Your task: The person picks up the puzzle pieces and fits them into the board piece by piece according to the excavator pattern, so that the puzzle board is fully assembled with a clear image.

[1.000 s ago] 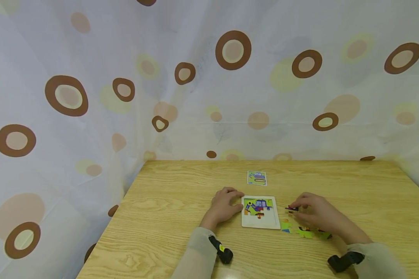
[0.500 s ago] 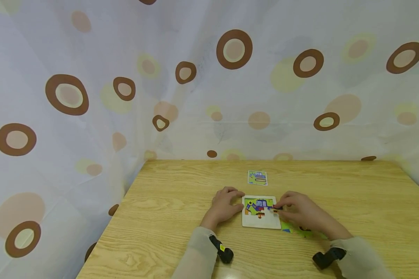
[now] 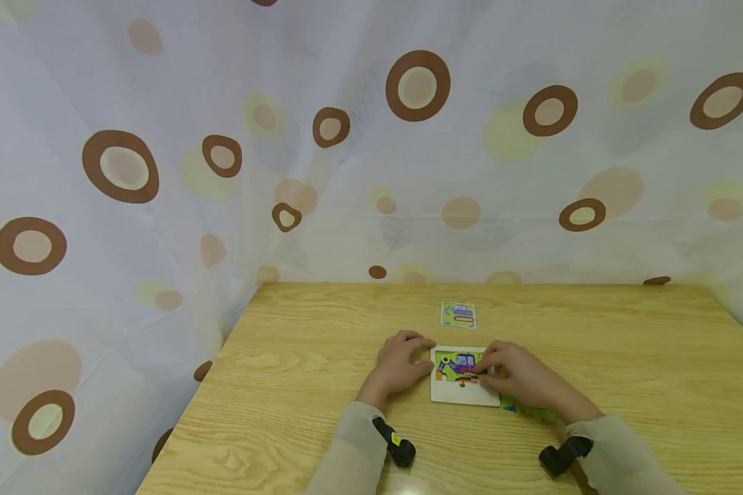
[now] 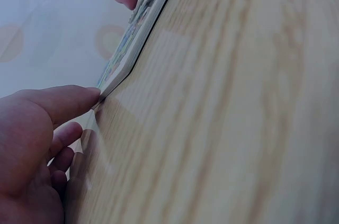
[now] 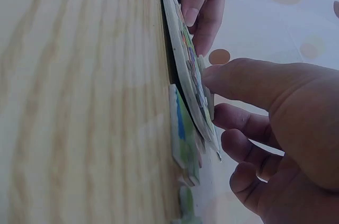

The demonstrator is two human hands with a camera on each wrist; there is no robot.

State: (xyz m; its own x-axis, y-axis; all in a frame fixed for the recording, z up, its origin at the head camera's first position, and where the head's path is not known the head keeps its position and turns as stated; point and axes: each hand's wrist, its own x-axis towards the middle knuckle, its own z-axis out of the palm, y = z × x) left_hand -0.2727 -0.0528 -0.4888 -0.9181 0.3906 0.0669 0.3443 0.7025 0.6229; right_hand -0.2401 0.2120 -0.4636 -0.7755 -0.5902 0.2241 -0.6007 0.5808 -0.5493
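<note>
A white puzzle tray (image 3: 464,395) lies on the table, its upper part filled with joined pieces showing a blue and purple digger on green. My left hand (image 3: 397,368) rests at the tray's left edge; in the left wrist view that hand (image 4: 37,139) touches the tray's corner with its thumb. Over the right part of the picture, my right hand (image 3: 520,375) pinches a dark puzzle piece with a striped edge. The right wrist view has this hand (image 5: 286,113) with thumb and forefinger on a piece (image 5: 210,99) at the tray's surface, partly hidden by the fingers.
Loose green pieces (image 3: 543,414) lie right of the tray, partly under my right hand and wrist. A small picture card (image 3: 458,315) lies behind the tray. The wooden table (image 3: 285,378) meets a patterned curtain (image 3: 347,240) at the back and left.
My right hand has moved left with the striped piece, from beside the tray to over the picture. My left hand has stayed at the tray's left edge.
</note>
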